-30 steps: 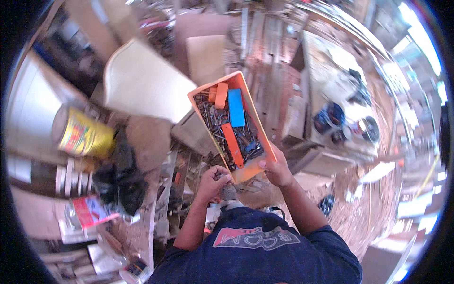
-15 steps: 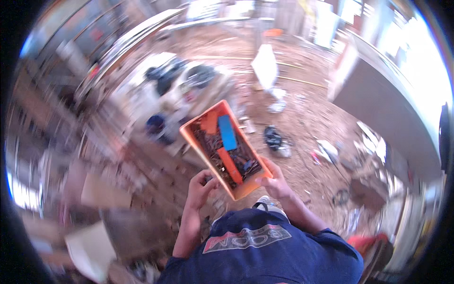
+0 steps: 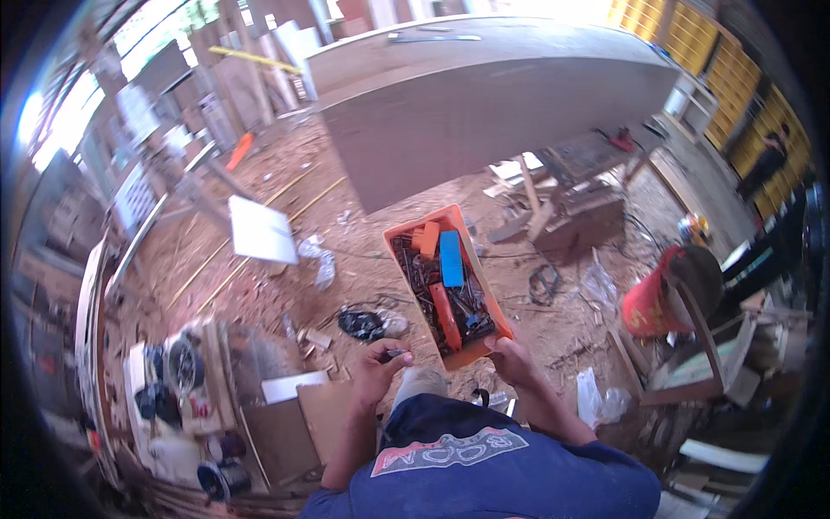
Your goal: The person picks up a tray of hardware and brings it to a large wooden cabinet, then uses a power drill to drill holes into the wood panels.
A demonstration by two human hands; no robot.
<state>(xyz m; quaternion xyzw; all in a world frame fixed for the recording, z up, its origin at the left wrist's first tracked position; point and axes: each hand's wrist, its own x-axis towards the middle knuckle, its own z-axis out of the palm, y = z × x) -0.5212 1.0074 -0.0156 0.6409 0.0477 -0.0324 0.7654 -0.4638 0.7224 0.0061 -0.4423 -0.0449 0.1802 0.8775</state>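
Note:
My right hand grips the near right corner of an orange plastic bin, its thumb over the rim. The bin is held up in front of my body, slightly tilted, its open top facing me. Inside lie a blue block-like piece, a long orange-red piece, a smaller orange piece and many dark, thin metal pieces that look like screws. Just left of the bin, apart from it, my left hand pinches a small dark piece too small to name.
A large brown panelled bench stands ahead. Wood scraps and a small work table are at its right. A red chair stands right; a white board and a black bag lie left. A person is far right.
My view has swung to the right, bringing the large bench to the front and the cluttered table to the lower left. The bin stays in my right hand and the left hand remains pinched.

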